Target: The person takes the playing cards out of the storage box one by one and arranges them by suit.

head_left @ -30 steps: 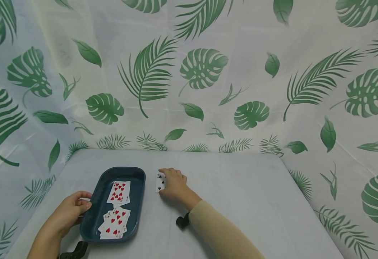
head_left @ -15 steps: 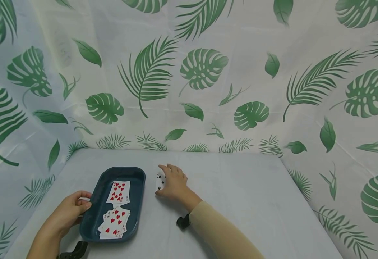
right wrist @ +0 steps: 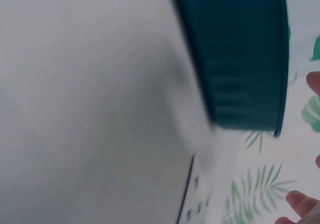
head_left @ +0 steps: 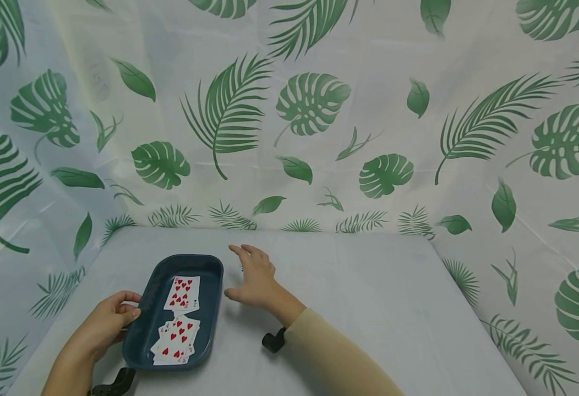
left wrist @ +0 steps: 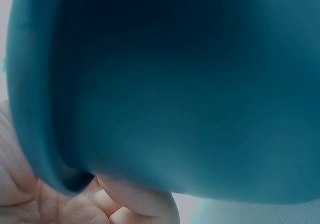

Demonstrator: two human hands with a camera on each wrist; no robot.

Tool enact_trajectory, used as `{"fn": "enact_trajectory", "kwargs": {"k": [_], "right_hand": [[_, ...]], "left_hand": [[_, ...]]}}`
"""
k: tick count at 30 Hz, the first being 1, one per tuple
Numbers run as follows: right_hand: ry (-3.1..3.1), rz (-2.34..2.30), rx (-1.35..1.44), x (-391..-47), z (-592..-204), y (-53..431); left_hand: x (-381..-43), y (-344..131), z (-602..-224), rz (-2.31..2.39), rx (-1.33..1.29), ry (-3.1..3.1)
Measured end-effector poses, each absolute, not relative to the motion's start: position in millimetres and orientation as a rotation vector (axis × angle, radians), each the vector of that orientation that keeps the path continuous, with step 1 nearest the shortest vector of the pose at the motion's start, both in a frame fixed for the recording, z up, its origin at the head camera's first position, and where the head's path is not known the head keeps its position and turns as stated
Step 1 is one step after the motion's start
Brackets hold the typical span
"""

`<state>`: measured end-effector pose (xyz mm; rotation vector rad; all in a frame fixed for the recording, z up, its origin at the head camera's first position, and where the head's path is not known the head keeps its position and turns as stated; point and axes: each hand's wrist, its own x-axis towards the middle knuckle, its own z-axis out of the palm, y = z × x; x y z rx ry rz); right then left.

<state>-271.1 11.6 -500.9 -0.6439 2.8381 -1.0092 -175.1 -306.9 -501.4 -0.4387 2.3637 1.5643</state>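
Note:
My left hand (head_left: 108, 319) grips the left rim of a dark blue tray (head_left: 211, 286), thumb and fingers at its edge. Inside the tray lie playing cards in two groups: heart cards (head_left: 184, 292) towards the far end, and an untidy pile (head_left: 178, 342) topped by a heart card at the near end. To the right of the tray my right hand (head_left: 256, 281) holds nothing, with thumb and fingers spread apart. Beneath it, a spade card (right wrist: 196, 194) lies on the table; in the head view the hand hides nearly all of it.
The table (head_left: 359, 297) has a pale cloth. A leaf-patterned sheet (head_left: 339, 187) stands at the back and both sides. A black wrist device (head_left: 273, 341) hangs below the right wrist, and another (head_left: 116, 383) sits by the left wrist.
My right hand has let go of the spade card, spread its fingers and shifted left towards the tray, covering most of the card. The left hand and tray have stayed put.

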Motion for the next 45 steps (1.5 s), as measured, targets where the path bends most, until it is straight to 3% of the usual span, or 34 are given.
{"fn": "enact_trajectory", "kwargs": {"k": [8,19,45], "right_hand": [[2.846,-0.949,-0.694,-253,-486,-7],[2.891,-0.749,-0.905,-240,-490,-19],[2.924,-0.546,-1.097,-223,-496,-78]], "left_hand": [[-176,-306,-501,1.562,-0.446,2.358],[-176,-306,-504,1.581,-0.439,2.361],[-176,-308,-498,1.577,-0.385,2.363]]}}
